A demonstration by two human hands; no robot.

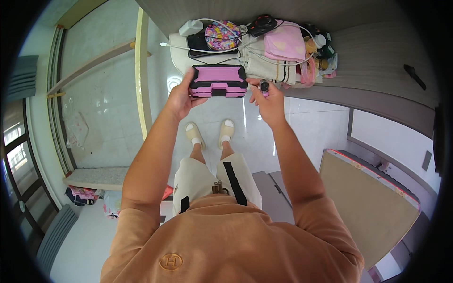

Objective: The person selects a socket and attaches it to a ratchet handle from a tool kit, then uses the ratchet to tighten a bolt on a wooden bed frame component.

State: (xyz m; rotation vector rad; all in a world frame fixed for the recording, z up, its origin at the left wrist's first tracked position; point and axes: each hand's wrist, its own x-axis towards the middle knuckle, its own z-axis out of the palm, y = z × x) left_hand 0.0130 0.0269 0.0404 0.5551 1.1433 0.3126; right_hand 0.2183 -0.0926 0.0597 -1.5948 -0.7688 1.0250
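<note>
A hard pink case with black corners and a black front latch [218, 75] is held up in front of me, closed and level. My left hand [177, 99] grips its left end, with the thumb along the side and fingers beneath. Close to the case's right end, my right hand [272, 106] is closed around a short cylinder with a dark round end and a pinkish body [264, 86]. Its exact kind I cannot make out. Behind the case lie a folded cream cloth with dark stripes [271, 70] and a colourful patterned round pouch [222, 36].
On the cluttered shelf are a white charger [190, 28], white cables, a pink folded cloth [285, 42] and a small white-capped bottle [320, 40]. A black object [415, 77] lies on the wooden surface at right. A wooden post [142, 70] stands left; a large beige panel [365, 203] is lower right.
</note>
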